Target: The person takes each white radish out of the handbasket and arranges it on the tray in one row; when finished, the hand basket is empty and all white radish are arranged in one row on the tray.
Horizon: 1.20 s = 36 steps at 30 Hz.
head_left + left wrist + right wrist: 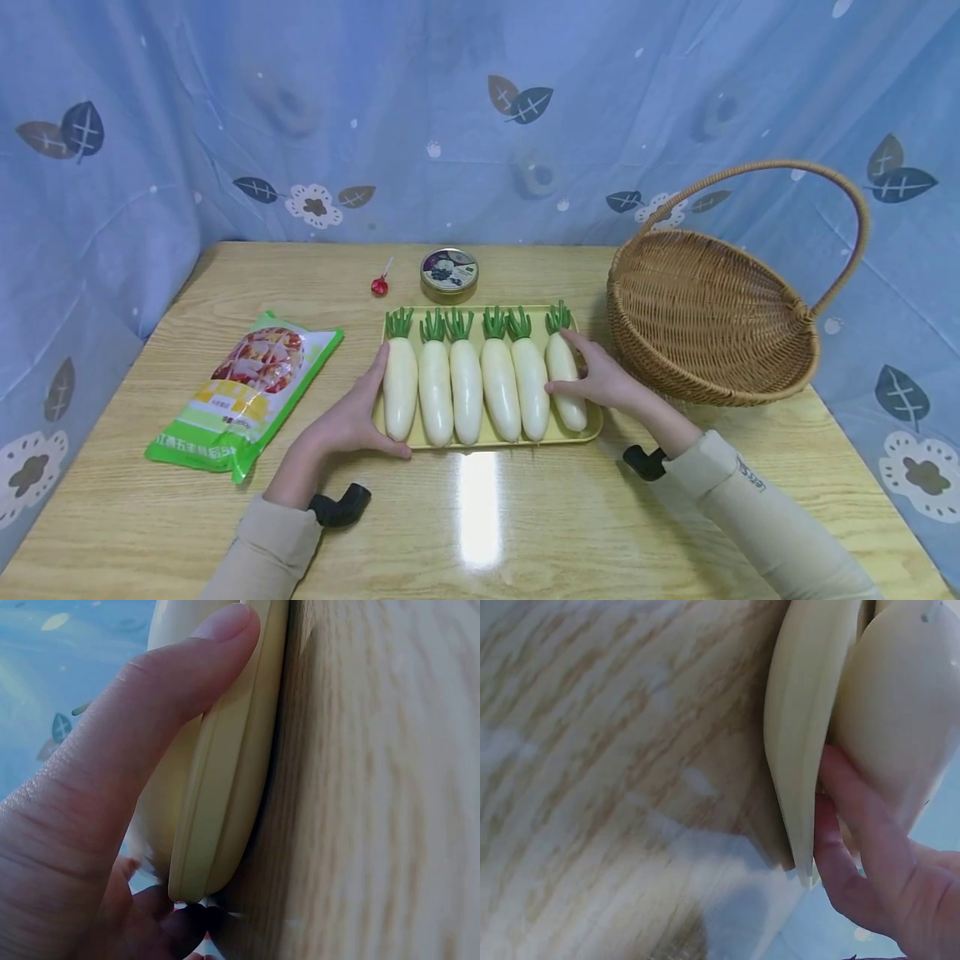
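Several white radishes point(466, 392) with green tops lie side by side, tops away from me, on a yellow tray point(592, 432). My left hand point(354, 423) grips the tray's left end. In the left wrist view its thumb point(169, 682) lies over the tray's rim point(217, 802), and the other fingers curl at the end, partly hidden. At the other end, my right hand point(606, 382) holds the rightmost radish point(562, 362), thumb on its left side and fingers on its right. Fingers point(866, 825) sit between that radish point(900, 712) and the tray wall point(802, 727) in the right wrist view.
To the left lies a green-and-white food bag point(247, 392). Behind the tray are a red lollipop point(379, 287) and a round tin point(449, 273). A wicker basket point(705, 308) with a tall handle stands close to the right. Blue patterned cloth point(420, 125) surrounds the table.
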Available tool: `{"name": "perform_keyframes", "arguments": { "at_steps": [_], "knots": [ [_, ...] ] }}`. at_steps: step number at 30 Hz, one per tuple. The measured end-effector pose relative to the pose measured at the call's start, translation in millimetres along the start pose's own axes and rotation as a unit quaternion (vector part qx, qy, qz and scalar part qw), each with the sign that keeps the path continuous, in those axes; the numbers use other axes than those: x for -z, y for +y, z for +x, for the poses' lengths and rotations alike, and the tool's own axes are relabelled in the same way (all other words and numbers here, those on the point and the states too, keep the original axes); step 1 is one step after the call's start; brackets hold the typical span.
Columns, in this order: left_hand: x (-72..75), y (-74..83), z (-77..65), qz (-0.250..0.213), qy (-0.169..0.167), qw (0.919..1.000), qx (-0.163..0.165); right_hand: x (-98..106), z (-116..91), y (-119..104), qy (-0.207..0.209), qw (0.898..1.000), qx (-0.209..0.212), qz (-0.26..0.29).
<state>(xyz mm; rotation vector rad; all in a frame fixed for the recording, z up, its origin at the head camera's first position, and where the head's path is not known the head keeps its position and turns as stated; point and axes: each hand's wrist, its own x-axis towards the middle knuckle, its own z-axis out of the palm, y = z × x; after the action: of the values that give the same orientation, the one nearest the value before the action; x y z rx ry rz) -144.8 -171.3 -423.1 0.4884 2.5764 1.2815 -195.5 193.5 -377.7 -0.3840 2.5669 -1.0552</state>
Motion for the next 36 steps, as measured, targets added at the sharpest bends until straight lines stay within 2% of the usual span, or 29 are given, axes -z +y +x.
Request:
{"name": "perform_keyframes", "arguments": {
  "at_steps": [10, 17, 26, 36],
  "knots": [
    [0.2, -1.6, 2.2, -0.006, 0.002, 1.0000, -0.005, 0.1, 0.1, 1.1, 0.005, 0.998, 0.026, -0.052],
    [0.1, -1.4, 2.3, 0.008, 0.007, 0.9999, -0.007, 5.2, -1.6, -1.8, 0.003, 0.999, 0.017, -0.031],
    [1.3, 1.1, 2.5, 0.021, -0.004, 0.9998, -0.001, 8.4, -7.5, -3.6, 0.037, 0.995, 0.038, -0.090],
    [4.9, 6.4, 4.1, 0.006, -0.009, 0.9999, -0.001, 12.8, -16.9, -7.2, 0.044, 0.994, 0.044, -0.088]
  ]
}}
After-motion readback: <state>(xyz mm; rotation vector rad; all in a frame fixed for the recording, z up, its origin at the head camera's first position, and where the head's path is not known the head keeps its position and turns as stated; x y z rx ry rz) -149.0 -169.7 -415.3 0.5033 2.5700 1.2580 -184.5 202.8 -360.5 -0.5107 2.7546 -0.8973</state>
